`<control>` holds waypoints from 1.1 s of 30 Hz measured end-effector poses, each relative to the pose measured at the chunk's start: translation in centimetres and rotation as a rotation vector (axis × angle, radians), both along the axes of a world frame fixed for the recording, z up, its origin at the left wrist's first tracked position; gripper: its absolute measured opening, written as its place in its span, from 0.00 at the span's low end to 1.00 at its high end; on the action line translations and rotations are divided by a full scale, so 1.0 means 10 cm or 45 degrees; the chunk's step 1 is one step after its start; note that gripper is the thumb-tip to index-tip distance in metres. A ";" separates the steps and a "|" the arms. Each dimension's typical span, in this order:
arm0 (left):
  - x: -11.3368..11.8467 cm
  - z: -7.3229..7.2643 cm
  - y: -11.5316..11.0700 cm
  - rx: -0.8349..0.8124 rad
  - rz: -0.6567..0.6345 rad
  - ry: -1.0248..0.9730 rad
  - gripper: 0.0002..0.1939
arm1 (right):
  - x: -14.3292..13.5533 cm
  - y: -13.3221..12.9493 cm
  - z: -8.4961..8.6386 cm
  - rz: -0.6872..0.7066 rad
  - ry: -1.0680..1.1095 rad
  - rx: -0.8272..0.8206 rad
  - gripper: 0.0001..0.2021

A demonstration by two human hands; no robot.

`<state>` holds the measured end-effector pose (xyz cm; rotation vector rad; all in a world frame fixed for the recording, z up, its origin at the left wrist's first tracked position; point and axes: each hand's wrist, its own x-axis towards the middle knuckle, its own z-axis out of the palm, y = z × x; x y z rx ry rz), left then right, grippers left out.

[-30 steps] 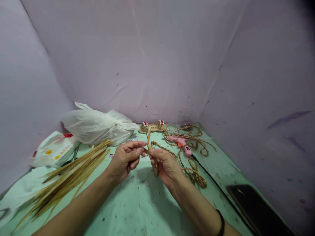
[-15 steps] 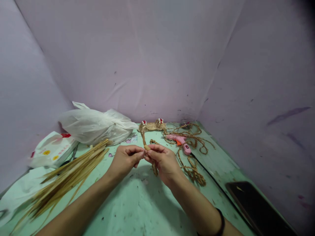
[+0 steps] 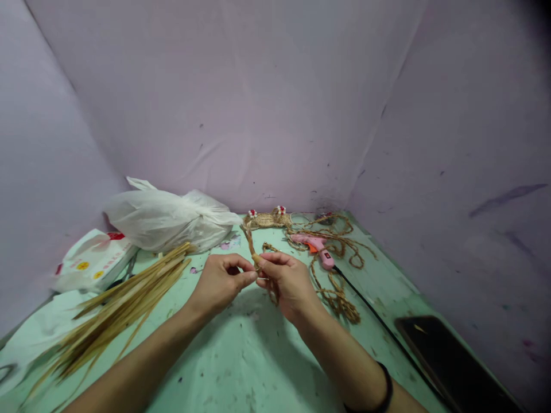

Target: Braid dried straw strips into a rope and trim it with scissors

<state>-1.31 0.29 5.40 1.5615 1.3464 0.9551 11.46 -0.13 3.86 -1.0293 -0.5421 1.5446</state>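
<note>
Between my hands stands a bundle of brown dried plant strips, with a yellowish band wrapped around its lower end. My right hand pinches this wrapped end between thumb and fingers. A piece of twisted cord hangs behind its fingers, partly hidden. Close on the other side, my left hand has its thumb and forefinger tips together by the band; whatever thin piece they grip is too small to make out.
Long dried leaf strips lie at left beside a white box and a white plastic bag. A woven piece with red-and-white beads is at the back. At right are a pink glue gun, twisted cord and a phone.
My left thumb and forefinger have shifted slightly, with a wider gap behind their tips. The bundle's wrapped end stays in my right hand.
</note>
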 end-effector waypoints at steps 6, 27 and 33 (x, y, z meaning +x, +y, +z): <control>-0.02 0.00 0.03 -0.131 0.064 -0.091 0.07 | -0.05 -0.02 0.00 0.011 0.041 0.062 0.09; 0.05 -0.02 0.00 -0.380 0.245 -0.235 0.08 | -0.12 -0.04 -0.04 -0.028 0.068 0.049 0.07; 0.08 -0.07 -0.03 -0.288 0.240 -0.267 0.07 | -0.13 -0.01 -0.09 -0.059 0.005 0.051 0.07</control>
